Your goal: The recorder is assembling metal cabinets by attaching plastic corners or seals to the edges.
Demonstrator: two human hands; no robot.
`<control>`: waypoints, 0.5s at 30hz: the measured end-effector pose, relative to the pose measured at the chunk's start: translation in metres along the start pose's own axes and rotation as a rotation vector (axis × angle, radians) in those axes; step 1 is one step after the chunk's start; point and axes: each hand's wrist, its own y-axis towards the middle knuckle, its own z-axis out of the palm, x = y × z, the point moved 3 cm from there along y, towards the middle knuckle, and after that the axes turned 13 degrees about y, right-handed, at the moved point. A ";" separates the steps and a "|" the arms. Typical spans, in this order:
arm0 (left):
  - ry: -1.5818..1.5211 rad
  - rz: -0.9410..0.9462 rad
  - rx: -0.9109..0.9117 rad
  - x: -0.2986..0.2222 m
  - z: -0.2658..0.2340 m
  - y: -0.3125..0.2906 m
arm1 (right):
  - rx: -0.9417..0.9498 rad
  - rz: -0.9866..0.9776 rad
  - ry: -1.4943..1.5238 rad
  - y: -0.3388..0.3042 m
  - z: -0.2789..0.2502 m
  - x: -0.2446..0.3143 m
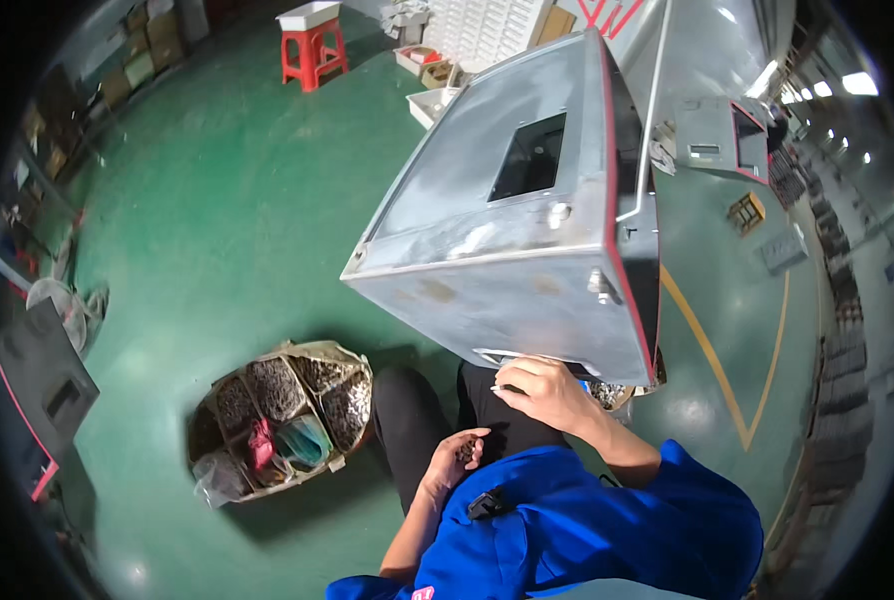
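Metal cabinet [437, 215]: likely heavy, stiff; grip its red rim [610, 185].
Your left hand [451, 460] curls around small dark pieces [465, 453]; your right hand's [542, 388] hold, by the slot [502, 357], is unclear.

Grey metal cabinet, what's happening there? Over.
Left hand curled around small dark parts. Right hand at the grey metal cabinet, near lower edge, grip unclear. Cabinet's cut-out in view. Divided bin off to the left, apart from both hands.

Your blue shirt [607, 520], grey box [507, 228] edged red at one o'clock, red stool [314, 42] at eleven, green floor [217, 200]
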 end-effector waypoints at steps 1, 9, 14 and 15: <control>-0.003 0.021 0.024 -0.001 -0.002 0.000 | 0.018 -0.002 -0.004 0.003 0.003 0.002; -0.100 -0.019 0.052 -0.011 -0.001 0.004 | 0.084 0.060 -0.063 0.010 0.012 0.003; -0.125 -0.038 0.046 -0.016 0.004 0.003 | 0.112 0.024 -0.058 0.017 0.017 0.007; -0.123 -0.035 0.044 -0.017 0.003 0.001 | 0.126 0.014 -0.043 0.018 0.019 0.007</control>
